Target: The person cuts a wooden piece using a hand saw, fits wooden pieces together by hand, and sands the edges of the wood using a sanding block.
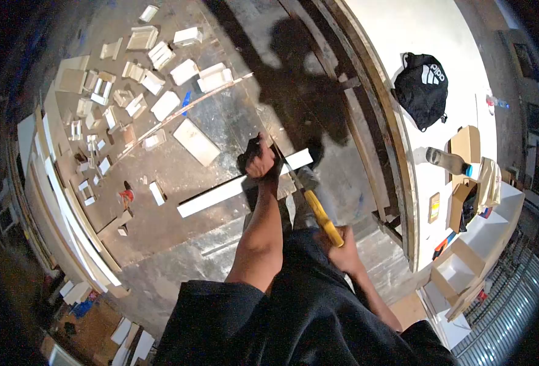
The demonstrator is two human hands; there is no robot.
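Observation:
A long white board lies slantwise low in front of me, its right end by my legs. My left hand is closed on the board's far side, close to the saw blade; part of its fingers is in shadow. My right hand is wrapped around the yellow handle of a handsaw. The saw's thin dark blade slants up from the handle and crosses the board just right of my left hand. How deep the blade sits in the board I cannot tell.
Many small white and wooden pieces lie scattered at the upper left, near a flat panel. Long white strips lean at the left. At right, a white table bears a black bag, a bottle and cardboard.

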